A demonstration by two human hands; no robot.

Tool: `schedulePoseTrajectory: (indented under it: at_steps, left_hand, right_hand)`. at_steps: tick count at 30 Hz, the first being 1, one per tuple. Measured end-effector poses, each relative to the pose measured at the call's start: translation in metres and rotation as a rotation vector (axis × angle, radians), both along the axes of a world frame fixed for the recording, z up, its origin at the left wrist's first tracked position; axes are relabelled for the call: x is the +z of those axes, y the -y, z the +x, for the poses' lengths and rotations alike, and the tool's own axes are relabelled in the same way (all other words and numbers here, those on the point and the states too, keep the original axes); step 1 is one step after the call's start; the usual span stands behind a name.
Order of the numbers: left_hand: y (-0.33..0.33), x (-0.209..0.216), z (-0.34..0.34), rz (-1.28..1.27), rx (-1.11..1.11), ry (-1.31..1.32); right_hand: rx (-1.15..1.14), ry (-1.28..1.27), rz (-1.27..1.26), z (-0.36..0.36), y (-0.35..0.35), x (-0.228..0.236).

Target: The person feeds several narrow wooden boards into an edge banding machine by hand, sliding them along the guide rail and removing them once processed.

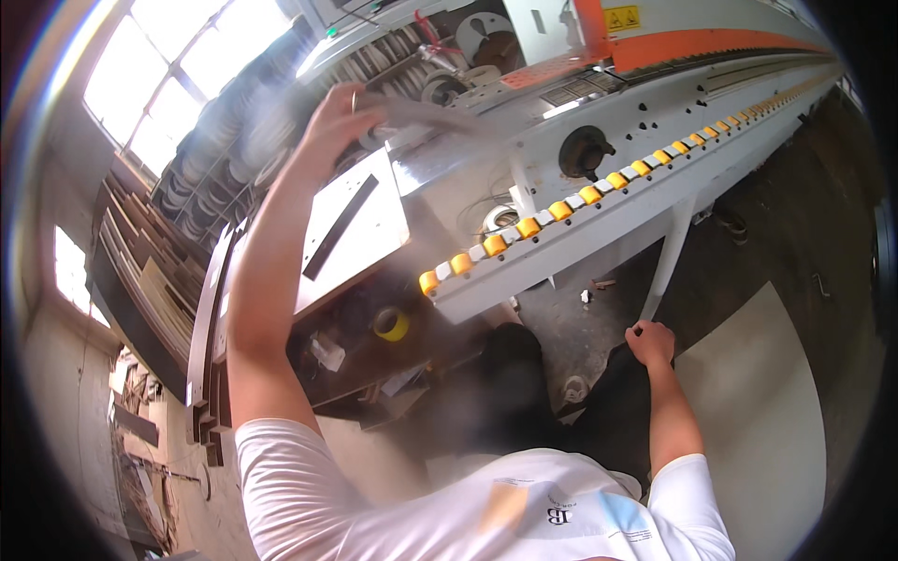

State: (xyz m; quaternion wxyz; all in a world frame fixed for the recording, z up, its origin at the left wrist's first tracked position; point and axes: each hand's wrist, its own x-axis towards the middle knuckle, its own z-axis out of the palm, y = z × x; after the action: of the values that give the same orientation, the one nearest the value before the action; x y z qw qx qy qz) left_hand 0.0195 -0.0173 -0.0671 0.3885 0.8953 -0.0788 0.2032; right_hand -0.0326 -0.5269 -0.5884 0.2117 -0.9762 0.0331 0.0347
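My left hand [339, 120] is raised at the upper left, above a small white table. Its fingers are closed round one end of a grey-brown strip [421, 114], smeared by motion, which reaches right toward the machine. Below that hand a dark narrow strip [341, 224] lies on the white tabletop [383, 210]. My right hand [652, 343] is a closed fist low on the right, over my dark trouser leg and just under a machine leg. A dark spot shows at its thumb; what it holds, if anything, is hidden.
A long grey and orange machine [655, 122] carries a rail of yellow rollers [559, 211]. Coiled rolls [196, 168] fill a rack at the left, beside stacked boards [150, 271]. A yellow tape roll [391, 323] sits under the tabletop. A pale board [758, 393] stands at right.
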Motion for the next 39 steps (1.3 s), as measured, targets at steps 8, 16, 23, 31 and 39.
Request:
schedulePoseTrajectory:
  at_steps: [8,16,23,31,39]
  left_hand:
    - [-0.029,-0.131,0.044,0.154,0.196,-0.055]
    - [0.015,-0.127,-0.001,1.010,0.139,0.035]
    - [0.027,-0.127,-0.003,1.189,0.196,-0.110]
    - [0.054,-0.128,0.014,1.274,0.173,-0.107]
    - [0.094,-0.133,0.048,1.359,0.151,0.000]
  right_hand:
    - [0.024,0.003,-0.012,-0.011,0.008,0.011]
    - [0.045,0.036,0.039,-0.016,0.010,0.023]
    - [0.044,-0.001,0.005,-0.014,0.000,0.037]
    - [0.067,0.028,-0.024,-0.013,0.009,0.013]
    - [0.078,0.058,0.079,-0.014,0.010,0.029]
